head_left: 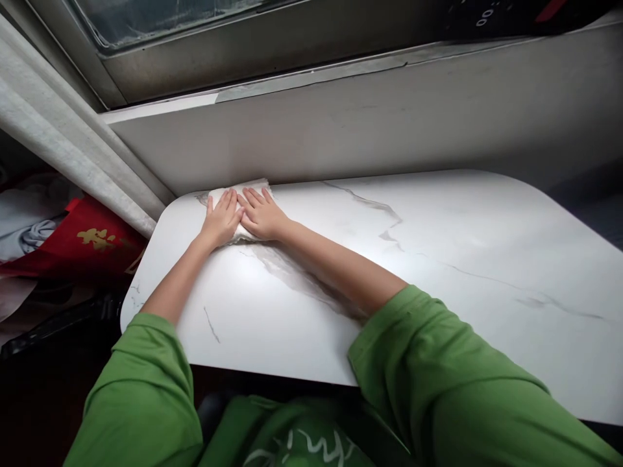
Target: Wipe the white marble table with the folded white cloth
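Observation:
A white cloth [246, 235] lies flat on the white marble-patterned table [302, 331], near its far left corner by the wall. My left hand [221, 219] rests palm down on the cloth's left part, fingers stretched out. Beside it, my right hand [263, 214] presses flat on the cloth with its fingers spread. The two hands touch or nearly touch at the thumbs. Much of the cloth is hidden under them.
A pale wall [341, 136] runs along the table's far edge, below a metal-framed window [180, 61]. At the left hang light curtains [63, 123], with a red bag [92, 240] holding fabric beyond. A dark object [516, 19] shows at the top right.

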A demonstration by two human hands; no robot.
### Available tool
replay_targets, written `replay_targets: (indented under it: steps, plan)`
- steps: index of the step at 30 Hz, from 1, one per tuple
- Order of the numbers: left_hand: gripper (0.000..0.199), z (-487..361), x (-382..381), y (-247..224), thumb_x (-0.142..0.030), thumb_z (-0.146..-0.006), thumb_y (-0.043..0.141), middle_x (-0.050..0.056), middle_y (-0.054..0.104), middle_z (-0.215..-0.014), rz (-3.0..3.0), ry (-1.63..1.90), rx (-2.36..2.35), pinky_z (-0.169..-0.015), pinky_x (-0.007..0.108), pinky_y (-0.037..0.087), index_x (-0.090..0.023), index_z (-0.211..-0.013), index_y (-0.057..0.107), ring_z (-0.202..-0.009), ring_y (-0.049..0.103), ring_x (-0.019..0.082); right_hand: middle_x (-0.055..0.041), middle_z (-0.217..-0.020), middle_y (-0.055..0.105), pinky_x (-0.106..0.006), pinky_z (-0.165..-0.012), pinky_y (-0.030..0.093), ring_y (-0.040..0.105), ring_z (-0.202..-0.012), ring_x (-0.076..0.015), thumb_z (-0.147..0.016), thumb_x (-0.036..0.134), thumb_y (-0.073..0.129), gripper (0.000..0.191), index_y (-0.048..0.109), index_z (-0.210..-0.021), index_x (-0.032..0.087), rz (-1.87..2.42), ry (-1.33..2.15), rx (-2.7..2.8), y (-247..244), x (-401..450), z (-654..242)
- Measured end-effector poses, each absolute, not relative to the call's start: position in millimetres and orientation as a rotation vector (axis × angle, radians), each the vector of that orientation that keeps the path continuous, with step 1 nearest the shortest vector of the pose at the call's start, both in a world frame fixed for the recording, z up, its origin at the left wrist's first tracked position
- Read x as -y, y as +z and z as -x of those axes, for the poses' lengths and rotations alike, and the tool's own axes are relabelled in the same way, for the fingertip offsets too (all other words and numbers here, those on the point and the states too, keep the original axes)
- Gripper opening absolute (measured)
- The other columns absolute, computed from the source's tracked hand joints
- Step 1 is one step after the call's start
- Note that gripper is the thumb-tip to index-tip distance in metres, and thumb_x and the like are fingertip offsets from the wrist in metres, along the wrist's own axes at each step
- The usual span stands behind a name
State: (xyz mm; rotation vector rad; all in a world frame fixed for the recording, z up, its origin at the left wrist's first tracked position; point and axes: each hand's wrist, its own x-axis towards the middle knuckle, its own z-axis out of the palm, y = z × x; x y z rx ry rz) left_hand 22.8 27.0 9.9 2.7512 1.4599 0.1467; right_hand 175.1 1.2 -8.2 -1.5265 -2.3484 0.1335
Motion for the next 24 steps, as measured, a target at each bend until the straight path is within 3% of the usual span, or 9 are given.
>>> replay_targets:
  steps: [6, 11, 15, 17, 20, 24]
  plan:
    - [0.059, -22.3, 65.5, 6.4, -0.035, -0.1, 0.025, 0.018, 0.019, -0.157, -2.81, 0.147, -1.319, -0.117, 0.055, 0.002, -0.006, -0.151, 0.02, -0.147, 0.014, 0.027, -0.0231, -0.154, 0.025, -0.058, -0.115, 0.011, 0.018, -0.145, -0.0328, -0.095, 0.034, 0.033, 0.063, 0.03, -0.147, -0.001, 1.372, 0.095, 2.403, -14.7, 92.1, -191.7]
    - [0.073, -14.5, 175.5, 6.9, -0.047, -0.098, 0.03, 0.022, 0.018, -0.156, -2.877, 0.262, -1.151, -0.116, 0.061, 0.004, -0.005, -0.153, 0.007, -0.146, 0.011, 0.034, -0.01, -0.158, 0.016, -0.06, -0.117, 0.009, 0.006, -0.147, -0.0289, -0.094, 0.039, 0.036, 0.068, 0.016, -0.154, 0.013, 1.208, 0.282, 2.5, -0.6, 197.5, -207.5]
    - [0.079, -11.1, 224.4, 10.4, -0.049, -0.098, 0.033, 0.02, 0.016, -0.157, -2.881, 0.282, -1.029, -0.116, 0.062, 0.011, -0.007, -0.154, -0.004, -0.146, 0.011, 0.035, -0.0095, -0.158, 0.014, -0.058, -0.118, 0.011, 0.008, -0.147, -0.0286, -0.094, 0.043, 0.04, 0.072, 0.009, -0.155, 0.017, 1.155, 0.4, 2.462, 8.3, 248.4, -216.5]
    - [0.073, -13.1, 226.3, 11.3, -0.045, -0.099, 0.032, 0.018, 0.017, -0.157, -2.861, 0.263, -1.038, -0.116, 0.06, 0.013, -0.01, -0.154, -0.002, -0.146, 0.011, 0.033, -0.0109, -0.158, 0.015, -0.056, -0.118, 0.015, 0.009, -0.147, -0.0284, -0.094, 0.046, 0.041, 0.075, 0.011, -0.155, 0.017, 1.212, 0.443, 2.401, 9.1, 253.3, -217.1]
    - [0.063, -23.8, 199.9, 10.2, -0.038, -0.1, 0.028, 0.015, 0.021, -0.157, -2.816, 0.223, -1.116, -0.117, 0.058, 0.012, -0.011, -0.154, 0.013, -0.147, 0.011, 0.031, -0.014, -0.158, 0.015, -0.054, -0.117, 0.019, 0.008, -0.147, -0.0294, -0.093, 0.053, 0.039, 0.075, 0.023, -0.153, 0.011, 1.393, 0.488, 2.285, 5.5, 230.0, -212.9]
    - [0.059, -56.5, 120.7, 9.3, -0.027, -0.095, 0.031, 0.014, 0.021, -0.157, -2.745, 0.124, -1.268, -0.118, 0.057, 0.004, -0.006, -0.15, 0.025, -0.147, 0.011, 0.029, -0.0166, -0.157, 0.023, -0.054, -0.118, 0.009, 0.012, -0.146, -0.0309, -0.097, 0.047, 0.029, 0.068, 0.029, -0.149, 0.005, 1.625, 0.397, 2.176, -3.1, 147.0, -212.1]
